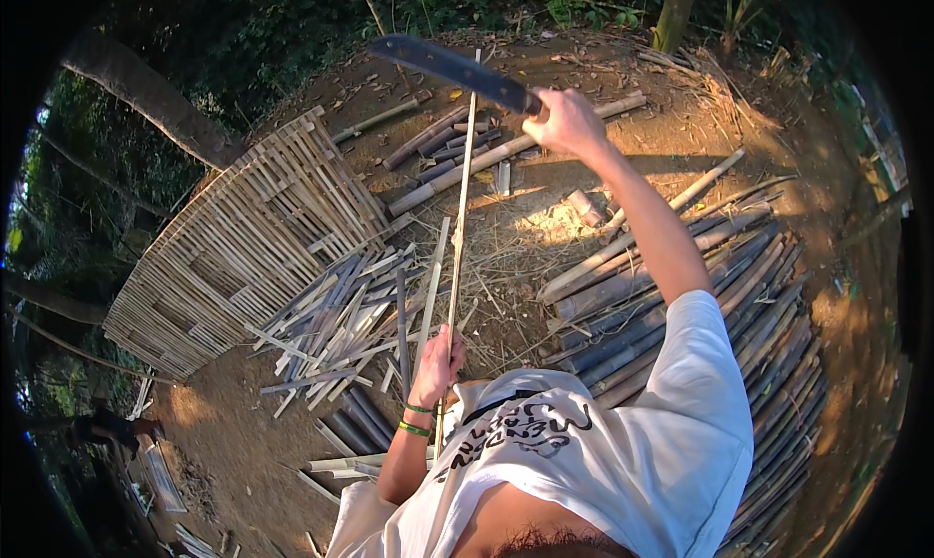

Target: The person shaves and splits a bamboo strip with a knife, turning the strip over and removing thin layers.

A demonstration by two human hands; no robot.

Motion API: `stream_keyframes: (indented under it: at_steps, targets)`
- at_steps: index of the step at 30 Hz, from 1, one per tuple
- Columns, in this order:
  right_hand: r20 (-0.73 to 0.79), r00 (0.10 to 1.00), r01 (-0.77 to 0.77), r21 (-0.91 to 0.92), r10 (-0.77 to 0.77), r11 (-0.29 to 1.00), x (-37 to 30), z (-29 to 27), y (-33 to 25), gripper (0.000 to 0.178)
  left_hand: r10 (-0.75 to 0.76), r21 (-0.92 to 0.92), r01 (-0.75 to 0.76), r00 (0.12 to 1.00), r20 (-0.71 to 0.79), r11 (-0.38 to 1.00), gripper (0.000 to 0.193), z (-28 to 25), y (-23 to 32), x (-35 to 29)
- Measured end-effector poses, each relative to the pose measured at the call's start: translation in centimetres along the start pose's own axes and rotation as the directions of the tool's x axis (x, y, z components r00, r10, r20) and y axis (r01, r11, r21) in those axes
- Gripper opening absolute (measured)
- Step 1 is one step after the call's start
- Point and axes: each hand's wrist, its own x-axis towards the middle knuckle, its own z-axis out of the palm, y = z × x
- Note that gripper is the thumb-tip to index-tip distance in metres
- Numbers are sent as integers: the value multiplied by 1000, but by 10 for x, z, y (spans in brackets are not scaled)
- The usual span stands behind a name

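Bare dirt at 12 o'clock: we are gripping the bamboo strip (pixel 457 217) upright in our left hand (pixel 440 359), right hand (pixel 564 120) clenching the raised machete (pixel 457 70) (chopping step); an accurately aimed downstroke seems next.

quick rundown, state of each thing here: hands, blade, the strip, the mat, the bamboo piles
left hand: closed around the thin bamboo strip, low down
right hand: raised, gripping the blade's handle
long blade: lifted, clear of the strip
thin bamboo strip: held roughly upright
woven bamboo mat: lying flat on the dirt
split slats: scattered in a loose heap
bamboo poles: stacked lengthwise at the right
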Motion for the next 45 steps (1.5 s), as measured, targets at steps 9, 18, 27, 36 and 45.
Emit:
stream_keyframes:
  at_steps: [9,18,27,36,45]
  targets:
    - [-360,901,-93,384,242,919,-15,-32,79,27,17,63,-1,969,-247,998,59,-9,4,0]
    - [337,655,-630,737,676,243,-309,150,138,16,187,315,-15,831,-524,949,36,-28,-6,7]
    - [468,353,-764,644,810,-39,-410,198,162,14,242,368,33,699,-673,929,41,-25,-22,43]
    - [400,712,-472,881,577,-28,-146,186,161,21,362,604,201,642,-676,771,50,-25,-80,123]
    - [498,862,-473,857,97,-204,142,203,118,17,150,546,289,768,-623,786,54,-19,-81,227]
